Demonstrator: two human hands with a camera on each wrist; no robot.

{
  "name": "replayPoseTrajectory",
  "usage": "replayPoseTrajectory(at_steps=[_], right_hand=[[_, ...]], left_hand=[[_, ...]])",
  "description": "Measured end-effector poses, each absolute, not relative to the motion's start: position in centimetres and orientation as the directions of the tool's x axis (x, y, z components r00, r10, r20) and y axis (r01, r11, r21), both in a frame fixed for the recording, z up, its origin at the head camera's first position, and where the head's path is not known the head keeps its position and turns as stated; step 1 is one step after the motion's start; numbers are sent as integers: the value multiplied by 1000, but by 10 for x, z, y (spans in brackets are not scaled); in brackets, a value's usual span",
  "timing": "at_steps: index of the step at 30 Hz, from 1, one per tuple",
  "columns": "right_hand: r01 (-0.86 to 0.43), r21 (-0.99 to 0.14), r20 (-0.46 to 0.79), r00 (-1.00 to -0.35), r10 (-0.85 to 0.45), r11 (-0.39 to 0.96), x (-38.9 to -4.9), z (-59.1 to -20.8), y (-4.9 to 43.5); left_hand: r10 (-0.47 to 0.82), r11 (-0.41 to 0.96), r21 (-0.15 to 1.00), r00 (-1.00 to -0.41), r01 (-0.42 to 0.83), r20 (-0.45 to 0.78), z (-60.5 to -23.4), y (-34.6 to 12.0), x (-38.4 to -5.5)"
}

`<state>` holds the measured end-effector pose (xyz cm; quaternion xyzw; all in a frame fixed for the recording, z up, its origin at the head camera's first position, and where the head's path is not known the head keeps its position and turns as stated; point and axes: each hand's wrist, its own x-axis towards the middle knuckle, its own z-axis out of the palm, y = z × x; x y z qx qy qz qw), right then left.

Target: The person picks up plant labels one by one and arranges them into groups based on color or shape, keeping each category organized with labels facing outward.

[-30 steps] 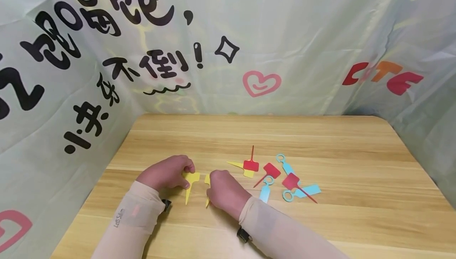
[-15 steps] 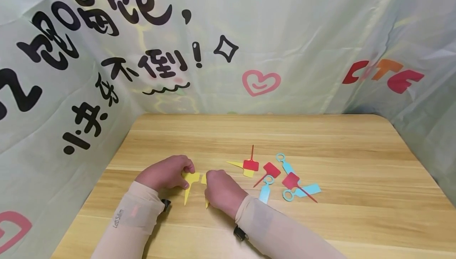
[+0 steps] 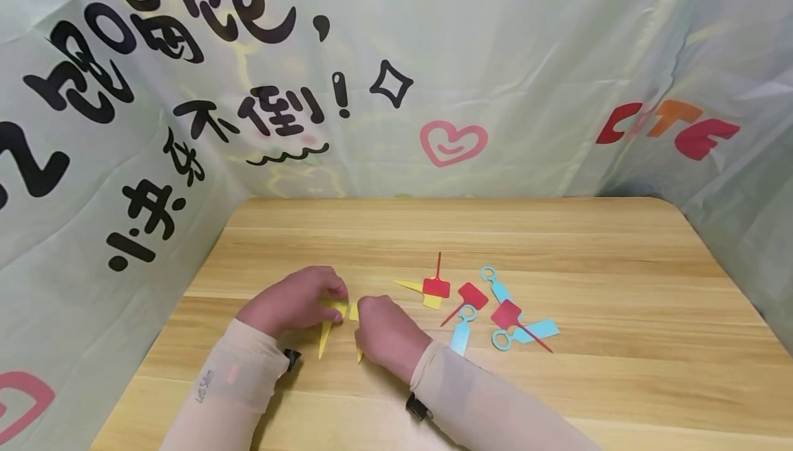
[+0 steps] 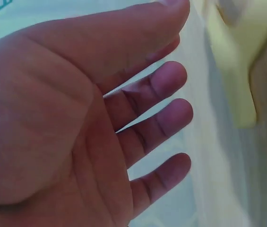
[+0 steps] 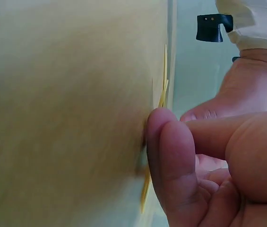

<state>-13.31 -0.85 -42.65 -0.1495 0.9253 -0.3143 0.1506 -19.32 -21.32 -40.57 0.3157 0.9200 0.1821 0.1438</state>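
Observation:
My left hand (image 3: 303,299) is over the broad end of a yellow T-shaped plant label (image 3: 324,341), with thumb and index finger at its edges. In the left wrist view the fingers are loosely spread, and a yellow shape (image 4: 243,94) lies beyond the fingertips. Just to the right, my right hand (image 3: 392,334) pinches a second yellow plant label (image 3: 354,312) between thumb and fingers. A thin yellow end (image 5: 145,194) shows below the pinch in the right wrist view; most of this label is hidden. The two broad ends face each other across a narrow gap.
Right of my hands on the wooden table (image 3: 260,231), a red label (image 3: 436,288) overlaps a yellow one (image 3: 431,302). Further right lie red labels (image 3: 473,297) and blue ring-ended tags (image 3: 461,336), some crossing each other. A printed cloth (image 3: 526,58) hangs behind the table.
My left hand has shifted slightly right, covering more of its label's broad end. My right hand has moved a little left with its label, narrowing the gap.

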Motion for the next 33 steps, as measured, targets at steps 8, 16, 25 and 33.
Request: replayPoseTrajectory(at_steps=[8, 16, 25, 33], right_hand=[[-231, -631, -118, -915, -386, 740, -128, -411, 3], [-220, -555, -94, -942, -323, 802, -139, -387, 31], [-298, -298, -63, -942, -330, 907, -174, -391, 61], [-391, -211, -99, -903, -417, 896, -192, -398, 73]], left_hand=[[732, 644, 389, -678, 659, -63, -404, -202, -184], [722, 668, 332, -689, 666, -72, -413, -193, -181], [694, 700, 302, -716, 647, -74, -417, -190, -183], [694, 694, 320, -717, 645, -59, -422, -186, -186]])
